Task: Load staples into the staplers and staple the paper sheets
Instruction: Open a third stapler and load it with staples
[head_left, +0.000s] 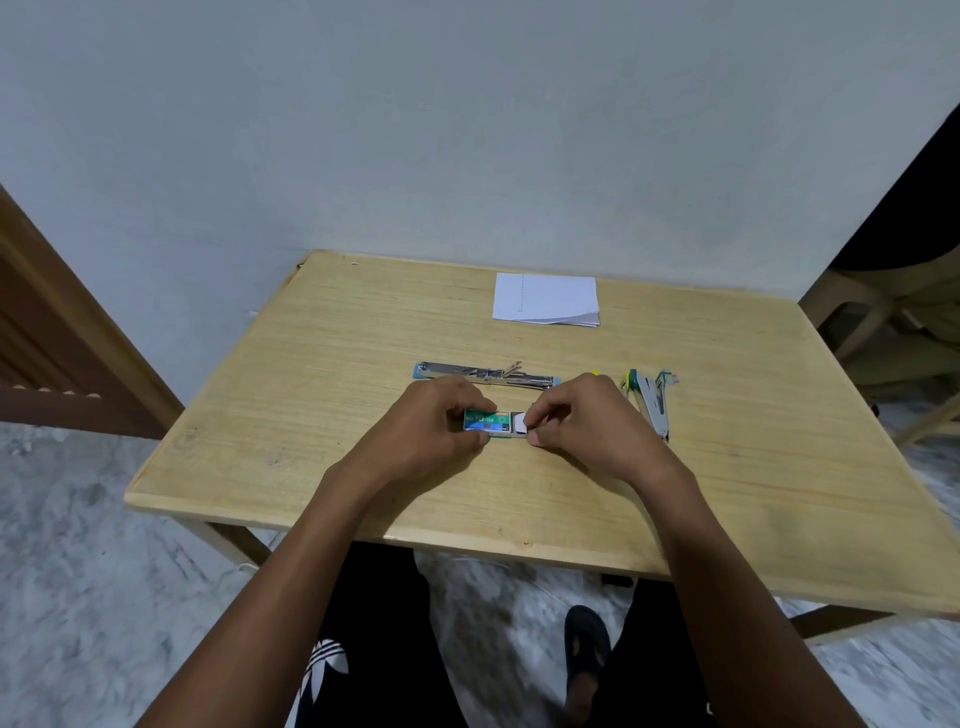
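Pale wood table (311, 364) carries everything. White paper sheets (545, 299) lie stacked near its far edge. My left hand (431, 421) and right hand (587, 415) meet mid-table. Just beyond them a silver stapler (485, 375) lies opened flat, and a white-and-green stapler (649, 400) lies to the right. My left grip is clamped on the green staple box (485, 420). My right grip pinches its white inner tray (519, 422), which sticks partly out.

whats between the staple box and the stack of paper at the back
The head view shows the opened stapler lying flat between the staple box and paper stack, bare tabletop beyond it.
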